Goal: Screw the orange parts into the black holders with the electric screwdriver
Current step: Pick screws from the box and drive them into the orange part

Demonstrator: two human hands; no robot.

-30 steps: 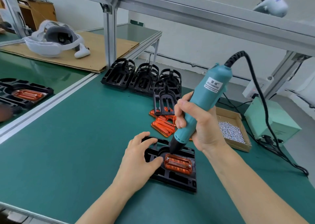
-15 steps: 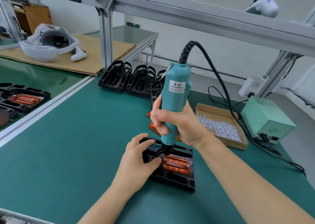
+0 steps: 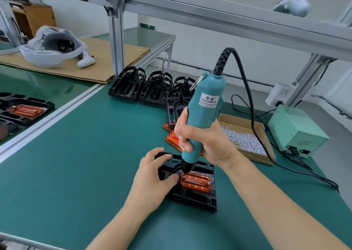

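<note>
A black holder (image 3: pixel 192 198) lies flat on the green mat near me, with an orange part (image 3: pixel 196 182) seated in it. My right hand (image 3: pixel 205 143) grips the teal electric screwdriver (image 3: pixel 202 116), held nearly upright, its tip on the orange part's near-left corner. My left hand (image 3: pixel 152 177) rests on the holder's left side, thumb and fingers curled round its edge. Loose orange parts (image 3: pixel 171 138) lie behind the screwdriver, partly hidden by my right hand.
Several empty black holders (image 3: pixel 141 86) stand at the back of the mat. A cardboard box of screws (image 3: pixel 245 139) and a green power unit (image 3: pixel 297 129) sit right, with the tool's cable (image 3: pixel 266 150) across the mat. A finished holder (image 3: pixel 24 109) lies far left. A metal frame post (image 3: pixel 116 44) rises behind.
My right hand has swung the screwdriver from a slant to nearly upright and set its tip on the orange part's corner. My left hand has stayed on the holder.
</note>
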